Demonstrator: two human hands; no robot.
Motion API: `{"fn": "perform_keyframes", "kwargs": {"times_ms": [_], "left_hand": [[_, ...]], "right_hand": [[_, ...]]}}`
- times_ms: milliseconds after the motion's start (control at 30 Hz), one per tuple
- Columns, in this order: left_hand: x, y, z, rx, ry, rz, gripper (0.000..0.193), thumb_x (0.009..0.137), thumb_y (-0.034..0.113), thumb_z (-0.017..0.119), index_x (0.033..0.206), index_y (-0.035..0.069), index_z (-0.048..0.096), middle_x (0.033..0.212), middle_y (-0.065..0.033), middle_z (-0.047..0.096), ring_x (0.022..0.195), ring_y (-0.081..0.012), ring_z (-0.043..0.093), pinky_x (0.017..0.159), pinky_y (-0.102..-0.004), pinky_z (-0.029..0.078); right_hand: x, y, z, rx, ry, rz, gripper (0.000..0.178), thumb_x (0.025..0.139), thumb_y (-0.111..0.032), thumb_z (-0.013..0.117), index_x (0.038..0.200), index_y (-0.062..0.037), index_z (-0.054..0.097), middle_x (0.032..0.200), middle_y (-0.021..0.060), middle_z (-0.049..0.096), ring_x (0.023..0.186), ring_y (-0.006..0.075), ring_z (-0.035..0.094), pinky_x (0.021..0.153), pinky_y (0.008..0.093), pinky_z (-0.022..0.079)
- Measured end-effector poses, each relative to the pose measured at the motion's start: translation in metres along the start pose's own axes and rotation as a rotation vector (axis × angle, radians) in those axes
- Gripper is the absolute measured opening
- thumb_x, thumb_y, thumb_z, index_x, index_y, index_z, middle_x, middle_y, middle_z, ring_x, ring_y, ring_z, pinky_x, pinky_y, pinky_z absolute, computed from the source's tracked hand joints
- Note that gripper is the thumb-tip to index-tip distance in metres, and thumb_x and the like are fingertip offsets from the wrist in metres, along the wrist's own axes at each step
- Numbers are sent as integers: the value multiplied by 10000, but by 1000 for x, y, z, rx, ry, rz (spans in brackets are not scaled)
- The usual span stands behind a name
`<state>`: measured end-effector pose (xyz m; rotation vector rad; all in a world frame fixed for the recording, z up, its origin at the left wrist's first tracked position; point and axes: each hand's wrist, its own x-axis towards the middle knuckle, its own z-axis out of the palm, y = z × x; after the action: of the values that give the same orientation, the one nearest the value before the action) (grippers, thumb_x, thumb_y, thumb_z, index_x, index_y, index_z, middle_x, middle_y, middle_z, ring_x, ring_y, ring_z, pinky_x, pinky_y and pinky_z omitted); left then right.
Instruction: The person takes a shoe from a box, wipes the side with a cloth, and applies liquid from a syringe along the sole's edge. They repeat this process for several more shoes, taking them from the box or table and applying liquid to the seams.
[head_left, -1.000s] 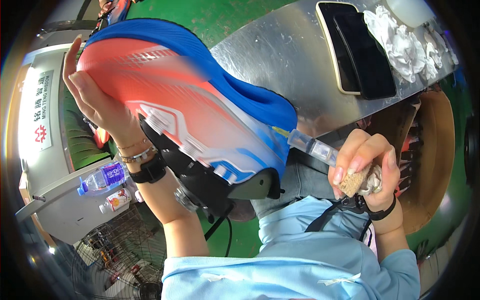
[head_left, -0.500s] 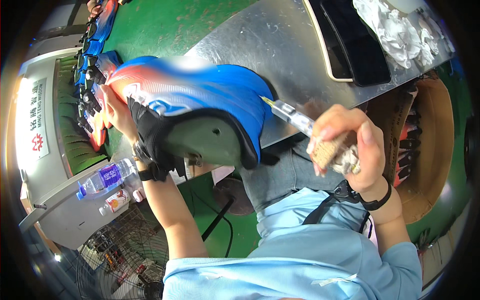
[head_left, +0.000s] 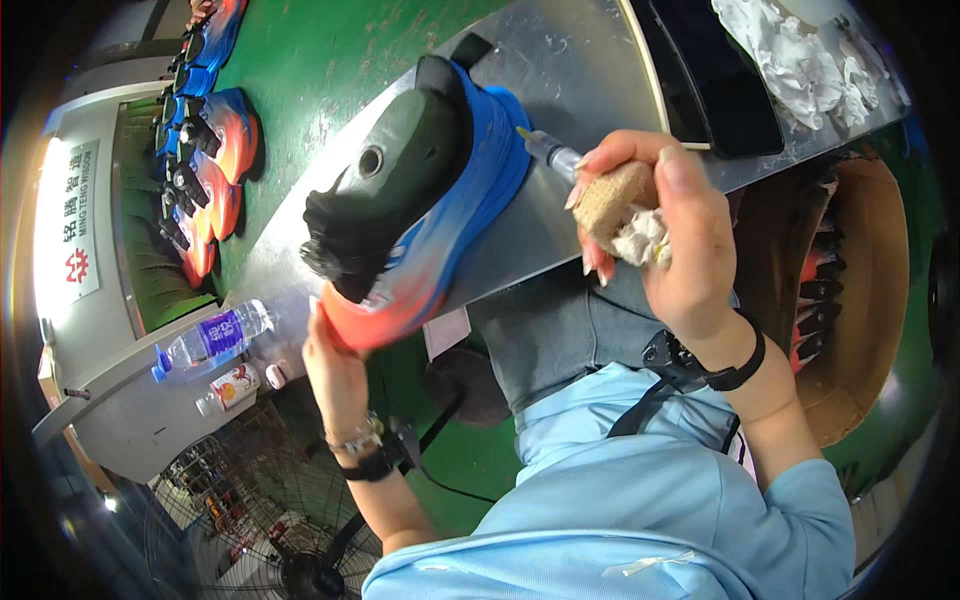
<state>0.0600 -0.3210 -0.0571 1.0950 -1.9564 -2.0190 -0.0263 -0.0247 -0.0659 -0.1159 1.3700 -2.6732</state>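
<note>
A blue-to-orange sports shoe [head_left: 470, 185] is tilted over the metal table, its toe toward me at the lower left. A dark green shoe last [head_left: 405, 140] fills its opening. My left hand [head_left: 337, 375] is closed on the orange toe, some fingers hidden behind it. My right hand [head_left: 695, 225] is closed round a slim clear syringe [head_left: 553, 152], its yellowish tip pointing left, close to the shoe's blue heel side. In that same hand are a tan, rough-looking block [head_left: 610, 200] and a crumpled white tissue [head_left: 640, 238].
On the metal table [head_left: 560, 70], phones [head_left: 715, 80] and crumpled white paper [head_left: 785, 65] lie at the far right. More shoes [head_left: 225, 130] line the far left. Bottles [head_left: 215, 338] lie at left, above a wire fan [head_left: 245, 520]. A cardboard box [head_left: 870, 300] with shoes stands at right.
The shoe has turned, so its opening faces up and its toe has swung toward me. My left hand has come nearer with the toe. My right hand has shifted left and slightly away.
</note>
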Motion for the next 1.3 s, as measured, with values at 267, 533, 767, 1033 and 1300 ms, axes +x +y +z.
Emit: {"fn": "perform_keyframes", "kwargs": {"times_ms": [267,533,767,1033,1300], "left_hand": [[-75,-51,14,-97,-493,-216,475,802,310,580,1104,-27,435,1077,-117,534,973,-200,544,846,-346,442],[-76,-64,46,-254,-718,-254,644,644,153,718,1160,-28,377,1057,-112,534,966,-179,539,839,-319,436],[-85,-72,68,-415,-674,-257,625,630,181,727,1121,-57,420,1038,-125,546,942,-196,555,844,-326,436],[-77,-84,117,-756,-972,-597,736,622,141,731,1234,29,339,1196,-101,452,1100,-245,458,911,-383,394],[-61,-76,184,-927,-1102,-484,612,657,155,707,1178,45,405,1150,-76,492,1087,-225,464,913,-380,382]], "right_hand": [[-4,1,-2,32,-21,31,411,923,-277,249,942,40,510,665,71,529,515,83,489,431,197,381],[-22,-22,-4,-69,-45,158,398,909,-328,229,873,-14,470,734,132,510,441,147,440,389,232,352],[-46,-40,-2,-121,-45,260,410,907,-340,191,882,-16,441,731,138,481,432,147,429,388,237,369],[-75,-76,-5,-148,-87,-7,360,909,-344,196,847,-51,396,724,148,440,367,175,406,360,247,405],[-83,-91,-19,-236,-103,-156,275,897,-298,257,849,-68,399,745,136,441,372,177,425,378,235,420]]}}
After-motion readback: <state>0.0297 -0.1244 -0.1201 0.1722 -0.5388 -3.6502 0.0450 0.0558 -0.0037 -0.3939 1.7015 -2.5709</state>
